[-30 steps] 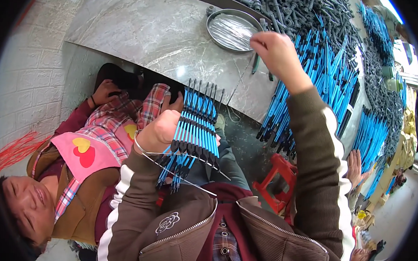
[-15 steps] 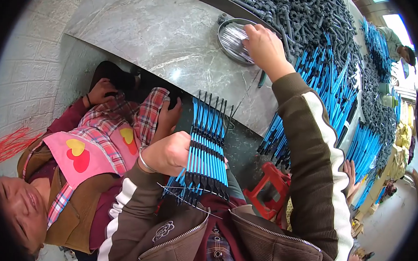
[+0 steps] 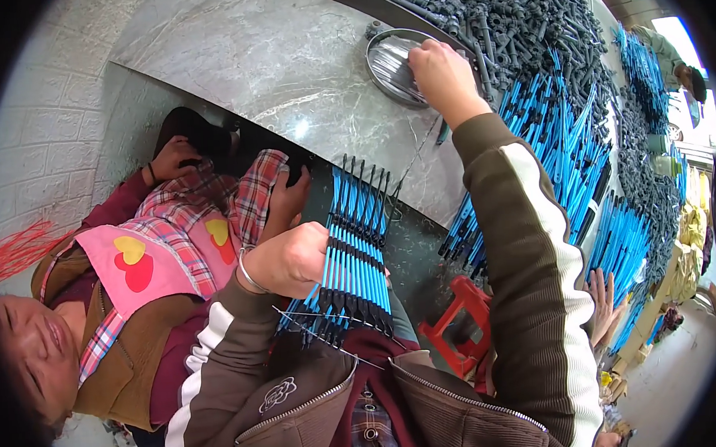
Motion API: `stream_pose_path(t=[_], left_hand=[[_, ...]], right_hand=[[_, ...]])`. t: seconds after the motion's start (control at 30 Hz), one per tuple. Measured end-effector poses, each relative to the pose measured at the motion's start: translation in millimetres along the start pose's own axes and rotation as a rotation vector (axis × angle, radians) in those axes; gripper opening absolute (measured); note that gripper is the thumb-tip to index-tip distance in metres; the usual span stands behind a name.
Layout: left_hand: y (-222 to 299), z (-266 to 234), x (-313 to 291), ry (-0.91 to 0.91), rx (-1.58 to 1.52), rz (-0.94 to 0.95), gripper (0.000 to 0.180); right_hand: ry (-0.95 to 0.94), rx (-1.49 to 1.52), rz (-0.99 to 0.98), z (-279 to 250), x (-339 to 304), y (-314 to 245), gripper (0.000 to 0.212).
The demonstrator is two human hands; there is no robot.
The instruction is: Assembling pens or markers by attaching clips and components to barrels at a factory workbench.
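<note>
A grey marble-patterned worktop (image 3: 271,67) stretches beyond both hands, with a white brick-patterned wall (image 3: 50,133) far left of the left hand and a red plastic stool (image 3: 462,323) below the right forearm. The left hand (image 3: 292,262) grips a flat row of slim blue-and-black rods (image 3: 355,259) off the worktop's near edge, its fingers mostly hidden. The right hand (image 3: 445,76) bends over a shallow round metal dish (image 3: 370,69) of thin silvery strips (image 3: 395,58); its fingertips are covered, so I cannot tell whether they pinch any. Right of it lie heaped dark grey plastic parts (image 3: 501,25). A slim dark green handle (image 3: 443,132) disappears by the right cuff, and a co-worker's hand (image 3: 607,300) shows only partly past the sleeve
</note>
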State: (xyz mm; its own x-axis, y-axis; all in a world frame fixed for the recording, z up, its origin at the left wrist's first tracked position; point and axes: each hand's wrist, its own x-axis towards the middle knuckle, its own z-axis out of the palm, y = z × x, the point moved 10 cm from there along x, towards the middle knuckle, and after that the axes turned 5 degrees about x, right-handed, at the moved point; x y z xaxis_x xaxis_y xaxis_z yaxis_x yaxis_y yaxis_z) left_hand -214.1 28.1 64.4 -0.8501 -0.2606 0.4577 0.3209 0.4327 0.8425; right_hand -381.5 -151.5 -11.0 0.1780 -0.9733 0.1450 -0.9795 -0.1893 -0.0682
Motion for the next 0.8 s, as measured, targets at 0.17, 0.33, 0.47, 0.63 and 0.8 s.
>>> stream_pose_path(t=[0.17, 0.33, 0.47, 0.63, 0.8], left_hand=[[3.9, -2.8, 0.7, -0.002, 0.052, 0.003, 0.022], [3.4, -4.6, 1.5, 0.018, 0.010, 0.005, 0.022], [1.6, -3.5, 0.6, 0.024, 0.005, -0.007, 0.021], [-1.8, -10.9, -3.7, 0.043, -0.064, -0.029, 0.023], [-60.1, 38.4, -49.7, -0.151, -0.916, -0.627, 0.046]], right_hand=[[-0.036, -0.015, 0.021, -4.5, -3.3, -8.9, 0.010], [-0.116, -0.010, 0.066, -18.0, -1.7, -11.0, 0.017], [-0.081, 0.069, 0.109, -32.6, -6.5, -2.4, 0.012], [0.143, 0.665, 0.092, -72.7, -66.0, -29.8, 0.010], [-0.016, 0.671, 0.165, -43.3, -153.0, -55.7, 0.019]])
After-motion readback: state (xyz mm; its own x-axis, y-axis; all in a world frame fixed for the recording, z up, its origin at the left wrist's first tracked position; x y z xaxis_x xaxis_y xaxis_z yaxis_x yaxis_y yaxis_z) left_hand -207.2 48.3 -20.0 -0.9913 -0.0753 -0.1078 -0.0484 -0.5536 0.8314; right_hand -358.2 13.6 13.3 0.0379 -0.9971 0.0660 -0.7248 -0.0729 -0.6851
